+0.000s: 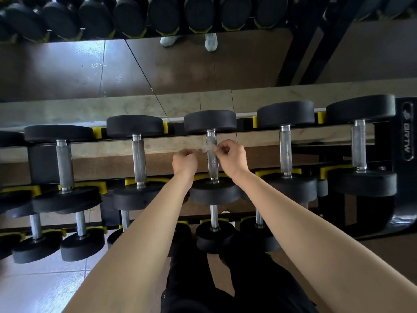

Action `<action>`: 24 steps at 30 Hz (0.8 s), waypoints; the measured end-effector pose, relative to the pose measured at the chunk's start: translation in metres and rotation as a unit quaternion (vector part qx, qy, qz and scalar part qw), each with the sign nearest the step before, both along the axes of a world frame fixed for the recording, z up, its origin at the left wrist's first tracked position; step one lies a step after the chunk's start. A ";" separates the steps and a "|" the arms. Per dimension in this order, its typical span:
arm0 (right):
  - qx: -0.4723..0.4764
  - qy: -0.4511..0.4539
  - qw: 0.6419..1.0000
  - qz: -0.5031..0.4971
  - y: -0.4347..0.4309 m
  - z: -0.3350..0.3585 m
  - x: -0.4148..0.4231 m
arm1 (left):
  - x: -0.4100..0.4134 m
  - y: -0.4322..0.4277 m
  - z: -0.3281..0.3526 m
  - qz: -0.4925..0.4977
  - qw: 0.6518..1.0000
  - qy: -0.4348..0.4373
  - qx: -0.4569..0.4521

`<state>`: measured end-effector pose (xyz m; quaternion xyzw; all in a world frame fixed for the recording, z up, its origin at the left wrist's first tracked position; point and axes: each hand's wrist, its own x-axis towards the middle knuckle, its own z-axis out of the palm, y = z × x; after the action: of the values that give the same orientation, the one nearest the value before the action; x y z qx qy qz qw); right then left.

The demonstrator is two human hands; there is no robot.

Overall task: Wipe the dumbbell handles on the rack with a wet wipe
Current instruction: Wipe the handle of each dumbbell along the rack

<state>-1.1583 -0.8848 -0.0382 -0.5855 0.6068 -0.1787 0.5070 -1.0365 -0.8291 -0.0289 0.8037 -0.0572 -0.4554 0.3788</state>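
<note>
wet wipe [207, 148] lies stretched across the middle dumbbell handle [212, 163], toward the back edge of the rack [406, 132]; left hand [185, 162] pinches one end; right hand [232, 158] pinches the other

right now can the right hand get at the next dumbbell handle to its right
Probably yes. The right hand pinches the wet wipe with the left hand, and the next handle lies bare beside it in the same row, with nothing between them.
</note>
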 end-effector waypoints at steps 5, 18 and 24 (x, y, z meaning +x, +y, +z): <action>0.010 0.014 1.000 0.011 -0.003 -0.002 -0.017 | -0.005 0.009 0.000 -0.083 0.996 -0.007 -0.014; 0.053 0.044 0.994 0.089 0.009 -0.005 -0.045 | 0.001 0.029 -0.007 -0.218 0.972 -0.079 0.034; 0.089 0.075 0.971 0.207 0.018 -0.002 -0.039 | 0.010 0.042 -0.009 -0.229 0.961 -0.112 0.111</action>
<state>-1.1978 -0.8664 -0.0398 -0.6626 0.5223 0.0291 0.5360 -1.0266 -0.7869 -0.0381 0.8518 -0.2308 -0.4408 0.1641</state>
